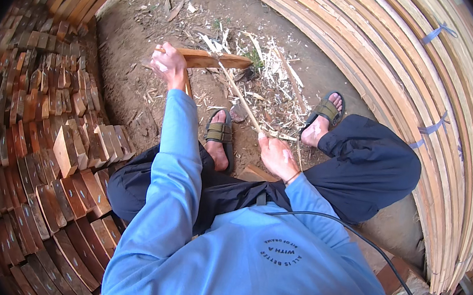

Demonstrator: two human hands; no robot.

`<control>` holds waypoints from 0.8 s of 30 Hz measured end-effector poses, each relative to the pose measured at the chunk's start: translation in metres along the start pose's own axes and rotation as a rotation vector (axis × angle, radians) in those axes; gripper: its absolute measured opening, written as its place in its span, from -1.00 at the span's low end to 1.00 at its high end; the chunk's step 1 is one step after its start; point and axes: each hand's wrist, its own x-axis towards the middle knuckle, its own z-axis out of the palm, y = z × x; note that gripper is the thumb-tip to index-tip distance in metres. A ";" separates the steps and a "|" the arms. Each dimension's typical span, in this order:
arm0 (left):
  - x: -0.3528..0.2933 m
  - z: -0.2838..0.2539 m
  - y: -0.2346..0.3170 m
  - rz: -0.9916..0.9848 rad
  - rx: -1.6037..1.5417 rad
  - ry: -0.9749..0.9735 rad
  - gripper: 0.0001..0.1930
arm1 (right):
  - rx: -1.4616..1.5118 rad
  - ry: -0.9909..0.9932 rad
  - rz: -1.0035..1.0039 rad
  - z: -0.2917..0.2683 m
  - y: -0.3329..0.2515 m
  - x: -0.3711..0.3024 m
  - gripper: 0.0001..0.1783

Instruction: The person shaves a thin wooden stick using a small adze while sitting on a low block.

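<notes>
My left hand (169,65) is closed round the left end of a brown machete-like blade (205,59), which lies level and narrows to a tip at the right. Whether it is metal or wood I cannot tell. Lower right, my right hand (279,156) grips the near end of a thin pale wooden stick (241,99). The stick slants up and left, and its far end meets the blade near the middle. A thin strip (188,88) shows just below my left wrist. Under the blade and stick lie pale wood shavings (267,73).
Stacked short wooden boards (64,198) rise close on my left. Long curved-looking planks (373,52), tied with blue strips (437,34), line the right. My sandalled feet (218,137) rest on the dirt floor (141,16). A black cable (349,225) runs across my shirt.
</notes>
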 end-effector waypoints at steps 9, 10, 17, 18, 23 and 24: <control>-0.005 -0.006 0.005 -0.017 -0.004 -0.043 -0.54 | 0.523 0.220 -0.146 -0.088 -0.075 -0.015 -0.38; -0.005 -0.006 0.004 0.001 -0.019 -0.043 -0.55 | 0.538 0.211 -0.123 -0.088 -0.072 -0.013 -0.38; -0.013 0.001 -0.001 0.184 -0.129 -0.080 -0.70 | 0.333 0.238 -0.050 -0.063 -0.029 0.036 -0.65; -0.015 0.003 0.001 0.238 -0.143 -0.110 -0.72 | 0.373 0.194 -0.012 -0.059 -0.024 0.050 -0.67; -0.027 0.004 0.014 0.498 -0.264 -0.214 -0.76 | 0.604 0.105 0.036 -0.036 -0.032 0.125 -0.68; -0.027 0.004 0.013 0.532 -0.269 -0.230 -0.76 | 0.577 0.140 0.002 -0.023 -0.029 0.145 -0.64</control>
